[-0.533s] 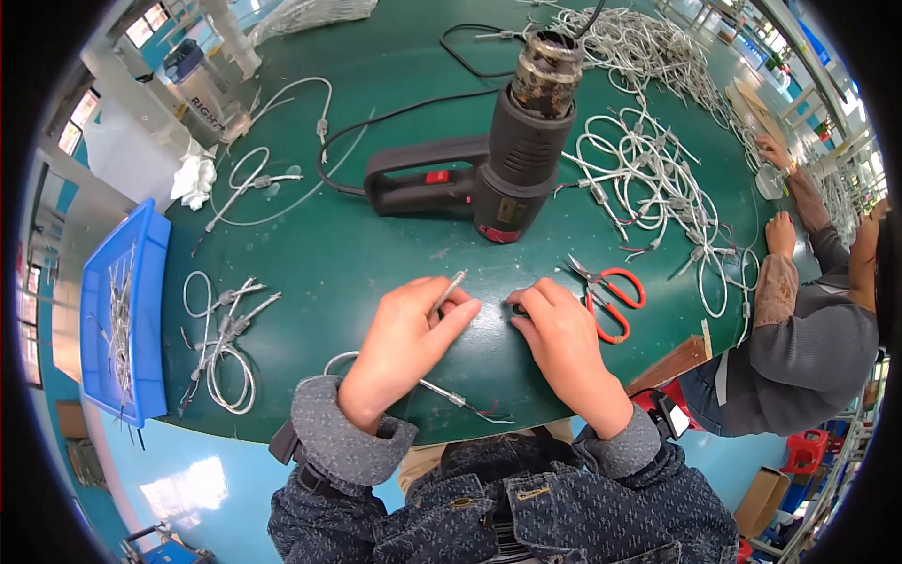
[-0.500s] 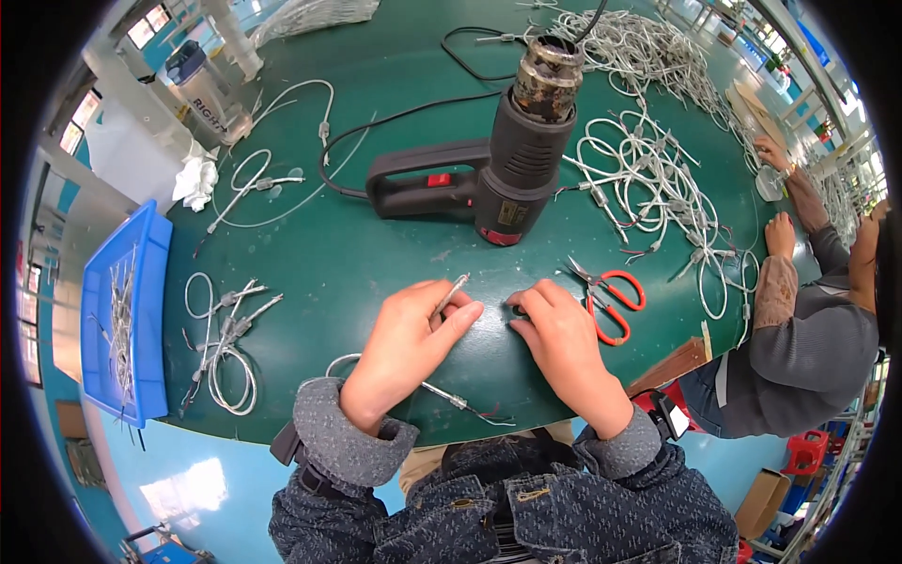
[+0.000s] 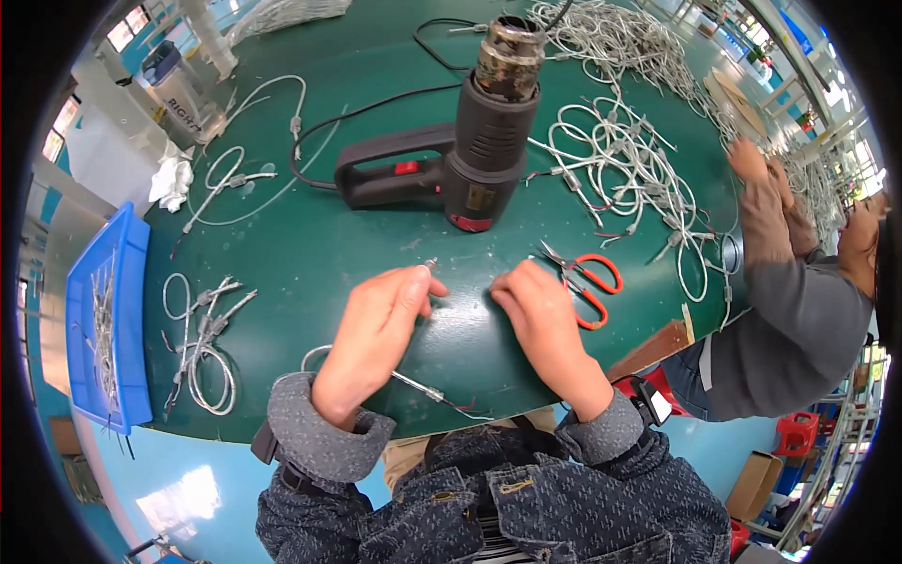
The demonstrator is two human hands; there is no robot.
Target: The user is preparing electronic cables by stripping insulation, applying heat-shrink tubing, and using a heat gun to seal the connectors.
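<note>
Down on the green table (image 3: 310, 254), seen from the head camera, the left hand (image 3: 376, 329) is pinching a thin white cable (image 3: 413, 381) between thumb and fingertips, its metal tip (image 3: 430, 264) poking up just above the fingers. The cable is running back under the left wrist toward the table's near edge. The right hand (image 3: 540, 315) is resting knuckles-up just beside it, fingers curled down onto the table; whether it is gripping anything cannot be told. Right beside the right hand, red-handled scissors (image 3: 587, 282) are lying open. Beyond both hands a black heat gun (image 3: 460, 155) is lying on its side, with a tangle of white cables (image 3: 629, 160) to its right. A blue bin (image 3: 99, 329) is sitting at the far left, near a small bundle of cables (image 3: 202, 338). Another person in a grey sleeve (image 3: 789, 310) is working at the right.
</note>
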